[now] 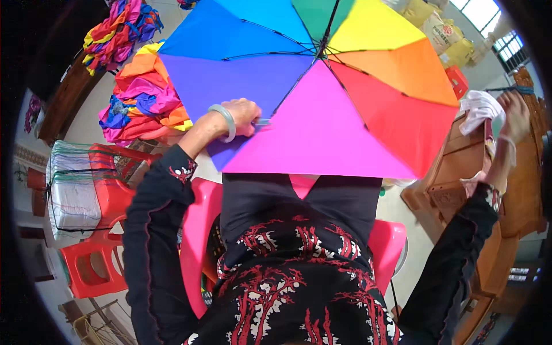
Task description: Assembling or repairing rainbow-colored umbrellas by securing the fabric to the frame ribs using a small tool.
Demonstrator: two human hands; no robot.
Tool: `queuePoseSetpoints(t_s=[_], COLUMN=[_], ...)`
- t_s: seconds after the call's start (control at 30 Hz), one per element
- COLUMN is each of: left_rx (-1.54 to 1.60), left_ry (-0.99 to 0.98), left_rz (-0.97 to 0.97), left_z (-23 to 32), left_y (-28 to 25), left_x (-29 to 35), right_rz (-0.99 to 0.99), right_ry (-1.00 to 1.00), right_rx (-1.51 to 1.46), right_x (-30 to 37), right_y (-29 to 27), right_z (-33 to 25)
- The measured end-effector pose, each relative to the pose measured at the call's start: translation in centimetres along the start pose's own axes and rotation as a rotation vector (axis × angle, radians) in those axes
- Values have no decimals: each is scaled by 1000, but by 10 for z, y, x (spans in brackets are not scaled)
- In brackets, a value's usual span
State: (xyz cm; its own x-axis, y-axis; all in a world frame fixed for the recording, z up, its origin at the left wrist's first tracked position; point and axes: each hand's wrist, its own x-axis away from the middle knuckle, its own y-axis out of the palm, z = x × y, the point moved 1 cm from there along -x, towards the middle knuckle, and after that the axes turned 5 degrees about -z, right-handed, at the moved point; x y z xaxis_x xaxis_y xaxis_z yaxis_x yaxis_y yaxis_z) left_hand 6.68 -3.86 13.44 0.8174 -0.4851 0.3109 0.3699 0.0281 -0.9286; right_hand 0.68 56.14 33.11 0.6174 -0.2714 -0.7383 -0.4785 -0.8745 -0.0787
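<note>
Clutching a blurred object [264, 122], left grip [240, 117] over knee-hiding umbrella [322, 115], right grip [513, 117] unclear, fabric heaps [148, 95], wooden furniture [445, 192]

A red stool [107, 280] and a white bundle [72, 198] are at left, yellowish sacks [459, 53] at upper right.

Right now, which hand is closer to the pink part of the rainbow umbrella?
Left. The left hand is over the purple panel, just beside the pink panel. The right hand is off to the right, beyond the umbrella's edge, near a white cloth.
</note>
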Motion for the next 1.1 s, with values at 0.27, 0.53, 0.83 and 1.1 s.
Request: queuePoseSetpoints(t_s=[0.27,0.53,0.83,1.1], left_rx=[-196,350,145,234], left_ry=[-322,-79,-296,-316], left_rz=[374,-126,216,403], left_z=[-69,-1,16,29], left_y=[-11,11,67,86], left_x=[-7,-53,-96,-94], right_rz=[-251,-523,-632,-426], right_ry=[335,173,206,77], right_rx=[789,757,713,1158], right_x=[90,172,199,167], right_y=[-25,83,102,57], right_z=[51,57,51,35])
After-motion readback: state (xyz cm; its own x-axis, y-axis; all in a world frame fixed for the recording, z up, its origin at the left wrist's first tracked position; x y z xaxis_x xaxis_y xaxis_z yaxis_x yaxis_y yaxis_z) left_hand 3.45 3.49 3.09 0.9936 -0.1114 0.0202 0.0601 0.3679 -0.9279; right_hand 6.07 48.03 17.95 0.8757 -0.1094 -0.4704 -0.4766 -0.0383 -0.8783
